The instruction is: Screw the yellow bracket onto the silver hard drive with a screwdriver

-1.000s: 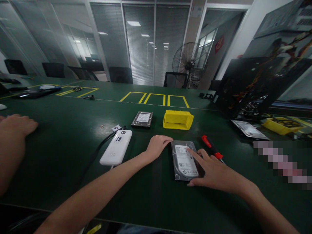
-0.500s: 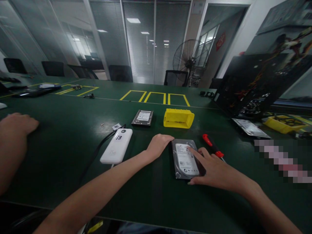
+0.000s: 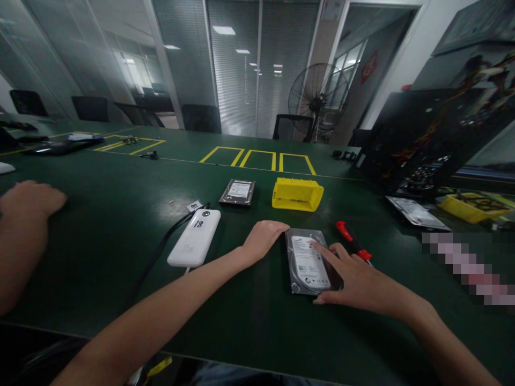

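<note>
A silver hard drive [image 3: 308,262] with a white label lies label up on the green table [image 3: 249,343]. My left hand [image 3: 264,238] touches its upper left corner with the fingertips, the fingers held together. From the right, my right hand [image 3: 346,273] rests on the drive with its fingers spread, the index fingertip on the label and the thumb by the lower right edge. A screwdriver with a red and black handle [image 3: 353,240] lies just beyond my right hand. Farther back are a second hard drive [image 3: 238,192] and a yellow bin [image 3: 298,194] tipped on its side.
A white power bank [image 3: 195,238] with a black cable lies left of my left hand. Another person's hand [image 3: 34,201] rests at the far left. On the right stand an open computer case [image 3: 418,139], another drive [image 3: 416,213] and a yellow tray [image 3: 469,209].
The whole view has shifted slightly. Both hands keep the same places on the hard drive.
</note>
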